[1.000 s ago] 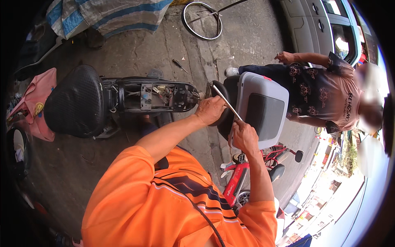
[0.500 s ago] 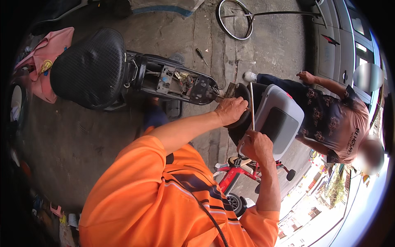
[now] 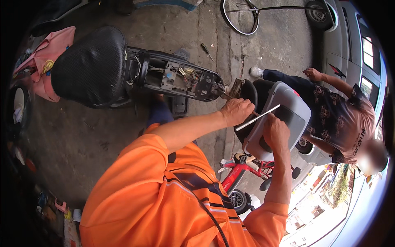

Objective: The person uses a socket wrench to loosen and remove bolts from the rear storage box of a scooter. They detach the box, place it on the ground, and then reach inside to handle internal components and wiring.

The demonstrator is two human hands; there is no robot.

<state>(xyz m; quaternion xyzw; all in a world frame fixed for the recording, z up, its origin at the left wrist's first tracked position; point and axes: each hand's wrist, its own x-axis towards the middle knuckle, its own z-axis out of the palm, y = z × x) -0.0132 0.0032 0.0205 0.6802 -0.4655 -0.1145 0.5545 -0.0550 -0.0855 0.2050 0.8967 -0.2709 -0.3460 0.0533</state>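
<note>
A long T-handle wrench [image 3: 258,117] with a bright metal crossbar lies slanted over the rear of a partly stripped scooter [image 3: 193,88]. My left hand [image 3: 237,112] is closed around its shaft near the scooter's tail, hiding most of that shaft and the wrench's working end. With curled fingers, my right hand [image 3: 276,131] meets the crossbar near its right end. Beneath the bar sits a grey storage box [image 3: 296,101] with a dark panel. Beside my left hand is a dark curved rear part [image 3: 249,92]. Wires and connectors [image 3: 187,80] show in the scooter's opened frame.
The black scooter seat [image 3: 90,68] is at left, a pink cloth [image 3: 45,61] beyond it. A screwdriver [image 3: 207,51] and a wheel rim [image 3: 242,16] lie on the ground. A person [image 3: 329,111] stands at right by a silver van [image 3: 341,45]. A red small-wheeled vehicle [image 3: 238,175] stands below.
The crossbar has turned from nearly upright in the picture to a slant. My right hand has gone from its lower end up and right; my left hand stays on the shaft.
</note>
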